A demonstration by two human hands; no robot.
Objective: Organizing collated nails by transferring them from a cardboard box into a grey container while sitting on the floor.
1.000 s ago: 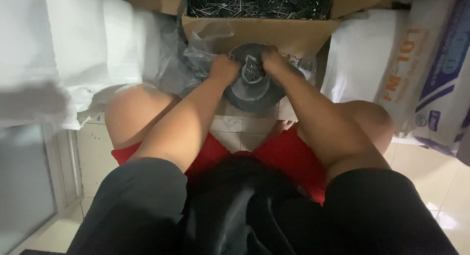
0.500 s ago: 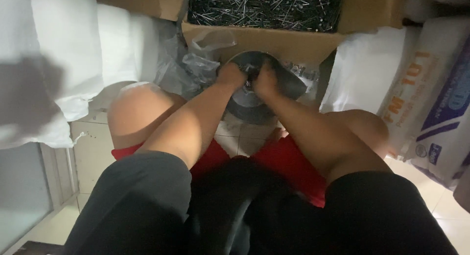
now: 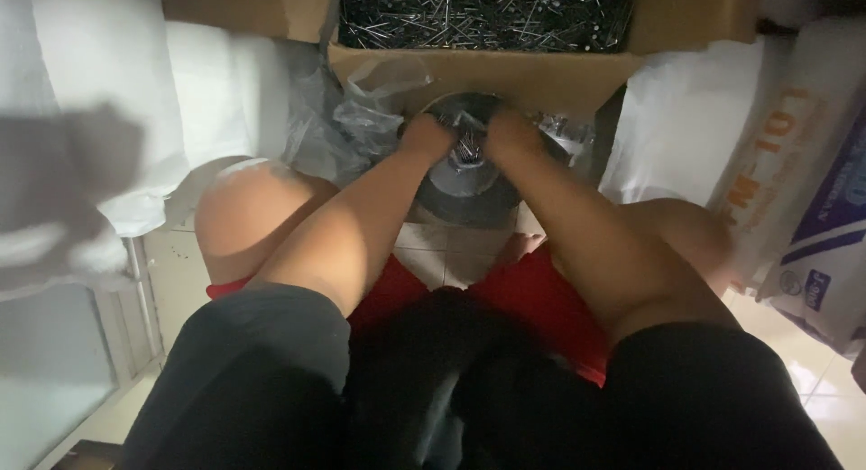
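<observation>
Head view: left hand (image 3: pixel 426 134) and right hand (image 3: pixel 511 132), each grip closed on a bunch of nails (image 3: pixel 467 148), over a round metal pan (image 3: pixel 469 192); beyond, a nail-filled cardboard box (image 3: pixel 487 69).

Layout: hands met over round metal dish, box of nails behind it.

Left hand (image 3: pixel 426 134) and right hand (image 3: pixel 507 130) sat side by side on the metal dish (image 3: pixel 465 192), which lay on the floor between the knees. Cardboard box (image 3: pixel 505 69) stood just behind the dish, nails (image 3: pixel 487 14) in it. Plastic bag (image 3: pixel 361 109) left of dish; printed sacks (image 3: pixel 794 190) to the right.
</observation>
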